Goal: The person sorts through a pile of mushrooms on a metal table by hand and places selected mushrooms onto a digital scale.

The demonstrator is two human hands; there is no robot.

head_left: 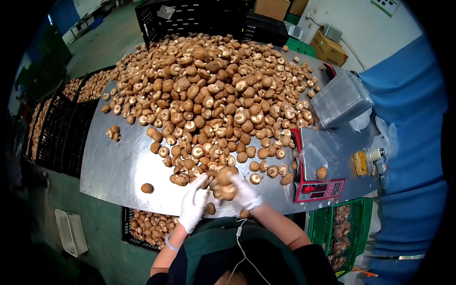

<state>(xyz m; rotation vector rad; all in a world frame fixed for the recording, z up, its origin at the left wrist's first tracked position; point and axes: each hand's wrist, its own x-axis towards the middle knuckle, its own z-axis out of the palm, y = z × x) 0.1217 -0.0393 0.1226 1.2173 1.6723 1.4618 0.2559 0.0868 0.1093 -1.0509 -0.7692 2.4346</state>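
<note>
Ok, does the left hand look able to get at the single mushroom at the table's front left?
Likely yes: between the left hand and the single mushroom I see only bare table, and nothing covers that mushroom. The fingertips are at other mushrooms, so it may need to leave these first.

- Green floor (pixel 111 237), worn in places
- White wall (pixel 349 26) with a sign (pixel 385 6) at the top
- Blue curtain (pixel 403 104) hanging at the right
- Shiny metal table (pixel 107 161), reflecting bright white light
</note>
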